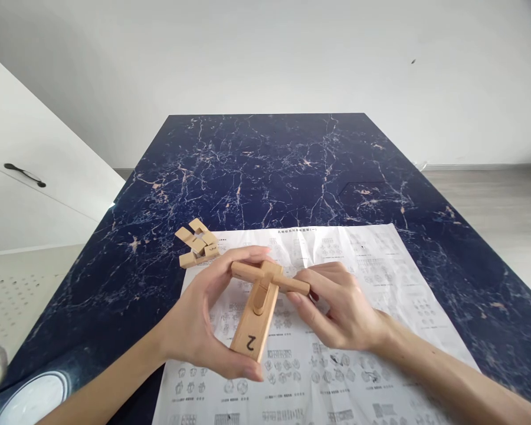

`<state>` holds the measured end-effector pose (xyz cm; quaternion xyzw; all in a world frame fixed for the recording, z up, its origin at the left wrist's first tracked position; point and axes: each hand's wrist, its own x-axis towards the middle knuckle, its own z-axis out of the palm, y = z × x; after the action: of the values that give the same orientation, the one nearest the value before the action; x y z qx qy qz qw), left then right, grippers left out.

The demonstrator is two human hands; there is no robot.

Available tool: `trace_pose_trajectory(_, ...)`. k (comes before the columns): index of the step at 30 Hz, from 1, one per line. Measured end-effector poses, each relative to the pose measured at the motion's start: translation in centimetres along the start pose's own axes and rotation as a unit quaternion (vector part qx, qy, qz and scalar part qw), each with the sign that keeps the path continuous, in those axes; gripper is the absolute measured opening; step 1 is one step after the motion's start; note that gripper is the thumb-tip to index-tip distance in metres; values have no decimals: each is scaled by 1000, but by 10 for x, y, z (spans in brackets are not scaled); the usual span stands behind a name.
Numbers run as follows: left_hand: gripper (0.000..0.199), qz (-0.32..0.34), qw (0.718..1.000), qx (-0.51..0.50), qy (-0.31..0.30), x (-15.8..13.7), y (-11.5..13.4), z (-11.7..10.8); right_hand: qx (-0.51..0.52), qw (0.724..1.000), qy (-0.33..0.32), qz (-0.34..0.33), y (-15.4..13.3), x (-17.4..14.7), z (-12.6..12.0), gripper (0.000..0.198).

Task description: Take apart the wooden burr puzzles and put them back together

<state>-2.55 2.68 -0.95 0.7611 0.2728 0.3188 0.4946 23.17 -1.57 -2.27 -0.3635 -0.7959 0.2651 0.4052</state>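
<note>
- Nearest, a printed sheet (pixel 409 298) is lying under both hands.
- Above it, the left hand (pixel 199 324), at nine o'clock, is clasping the block marked 2 (pixel 248 332); the right hand (pixel 340 307), at three, is pinching a crosspiece (pixel 294 285).
- They're apparently adjusting that joint; the next move is probably calling for steady alignment.
- Other wooden pieces (pixel 197 243) are resting at eleven o'clock.
- Beyond, the table (pixel 265 171) is stretching towards twelve.
</note>
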Motion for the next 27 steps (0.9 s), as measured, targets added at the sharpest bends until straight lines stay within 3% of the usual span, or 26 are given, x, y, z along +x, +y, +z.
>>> trace_pose_trajectory(8, 115, -9, 1000, 8, -18, 3, -3, -3, 4, 1000, 4, 8, 1, 1, 2, 36)
trace_pose_trajectory(20, 109, -39, 997, -51, -39, 3, -1, 1, -24, 997, 19, 66, 9, 3, 4, 37)
trace_pose_trajectory(27, 101, -32, 988, 149, 31, -2, -5, 10, -43, 991, 34, 123, 10, 4, 4, 39)
